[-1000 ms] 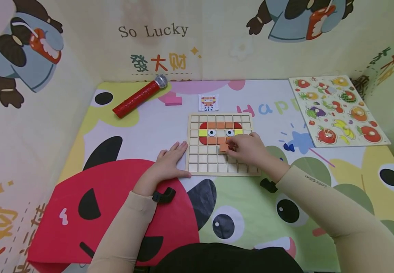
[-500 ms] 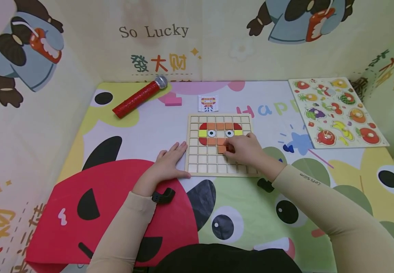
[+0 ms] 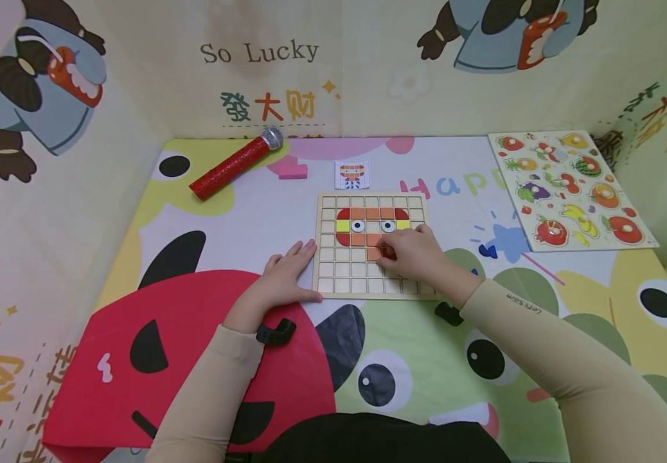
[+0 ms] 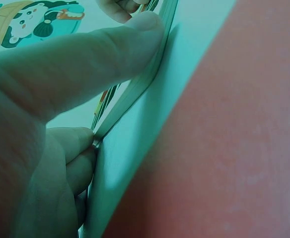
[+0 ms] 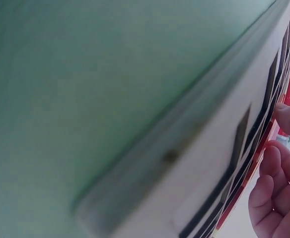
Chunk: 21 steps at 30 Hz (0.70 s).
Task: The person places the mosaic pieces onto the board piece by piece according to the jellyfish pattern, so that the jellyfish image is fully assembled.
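Observation:
A wooden grid board (image 3: pixel 342 285) lies flat on the table, with red, orange and yellow tiles and two eye tiles (image 3: pixel 358 226) in its upper rows. With thumb and fingertips, my right hand (image 3: pixel 416 256) pinches an orange square tile (image 3: pixel 373 254) at a cell below the tile rows. The hand hides some cells on the board's right. My left hand (image 3: pixel 283 278) rests at the board's left edge, fingers extended and thumb at the lower corner. In the left wrist view the thumb (image 4: pixel 110 52) lies against the board's side.
A small picture card (image 3: pixel 352 175) lies behind the board, with a pink block (image 3: pixel 293 172) to its left. Farther left is a red microphone (image 3: pixel 235 166). A fruit puzzle board (image 3: pixel 570 193) lies at the back right. Dark blue pieces (image 3: pixel 488 251) sit right of the hand.
My right hand has moved slightly left and toward me with the orange tile, which now lines up with a grid cell. The left hand has stayed at the board's edge.

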Available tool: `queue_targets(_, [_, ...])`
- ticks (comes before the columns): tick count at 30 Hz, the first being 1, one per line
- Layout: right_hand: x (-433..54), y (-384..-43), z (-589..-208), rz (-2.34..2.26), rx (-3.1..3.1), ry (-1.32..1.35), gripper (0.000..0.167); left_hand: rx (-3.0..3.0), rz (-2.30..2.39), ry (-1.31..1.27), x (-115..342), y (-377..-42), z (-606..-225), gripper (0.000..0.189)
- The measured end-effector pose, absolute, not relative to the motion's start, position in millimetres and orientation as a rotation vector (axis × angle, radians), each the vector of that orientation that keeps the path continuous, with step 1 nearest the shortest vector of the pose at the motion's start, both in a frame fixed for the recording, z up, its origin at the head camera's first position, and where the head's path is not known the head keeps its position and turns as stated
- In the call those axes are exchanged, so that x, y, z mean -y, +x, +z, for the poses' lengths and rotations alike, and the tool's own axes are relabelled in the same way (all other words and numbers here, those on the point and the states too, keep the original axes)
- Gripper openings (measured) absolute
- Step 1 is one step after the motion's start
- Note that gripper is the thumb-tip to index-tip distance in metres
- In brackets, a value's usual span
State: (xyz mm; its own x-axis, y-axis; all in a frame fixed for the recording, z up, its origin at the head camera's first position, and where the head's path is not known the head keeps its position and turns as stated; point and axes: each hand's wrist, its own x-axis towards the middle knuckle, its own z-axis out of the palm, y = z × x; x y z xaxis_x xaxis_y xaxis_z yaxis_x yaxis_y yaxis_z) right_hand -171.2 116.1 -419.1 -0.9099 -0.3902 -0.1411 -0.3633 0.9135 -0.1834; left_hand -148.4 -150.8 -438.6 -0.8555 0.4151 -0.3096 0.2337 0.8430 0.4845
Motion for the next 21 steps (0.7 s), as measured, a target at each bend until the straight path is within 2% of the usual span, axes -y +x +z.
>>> queue_targets(11, [-125.4, -167.7, -413.1, -0.294, -2.918, -0.489, 0.033, -2.614, 0.617, 0.49, 150.5, -148.4, -439.4, 0.105])
queue_targets(21, [-173.0, -160.6, -397.7, -0.326, -2.947, -0.363, 0.034, -2.615, 0.624, 0.476, 150.1, -148.3, -439.8, 0.106])
